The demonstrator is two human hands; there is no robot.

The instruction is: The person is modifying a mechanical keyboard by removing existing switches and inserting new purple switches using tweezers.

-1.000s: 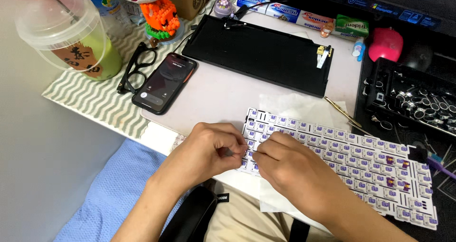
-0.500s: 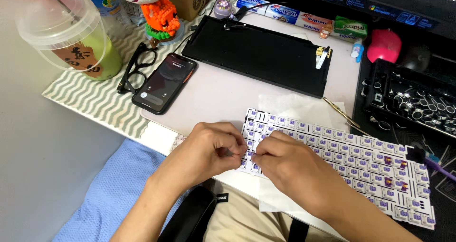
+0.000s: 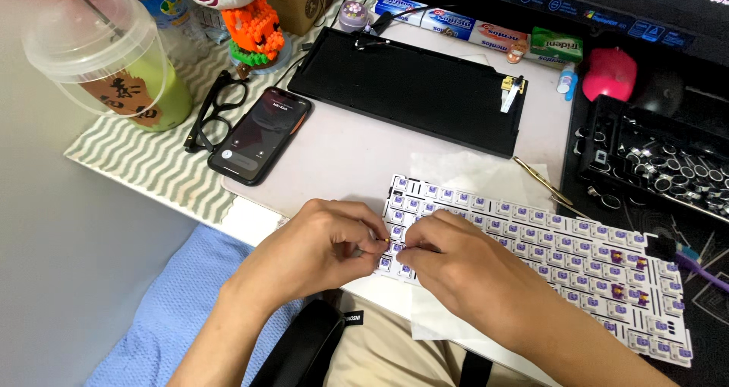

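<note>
Left hand (image 3: 319, 246) and right hand (image 3: 463, 262) meet at the white switch plate (image 3: 577, 254), at its 9 o'clock end, fingers pinched on a small switch (image 3: 387, 241).

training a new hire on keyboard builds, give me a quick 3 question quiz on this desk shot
1. True or false: both hands meet at the left end of the white switch plate.
2. Which thing lies right beside the black glasses?
A. a pink mouse
B. a dark phone
C. brass tweezers
3. Fill in: the empty black keyboard case lies ____ the switch plate, farther from the person.

Key
1. True: the left hand and the right hand pinch something small at that end; what it is cannot be told.
2. B
3. beyond (behind)
</note>
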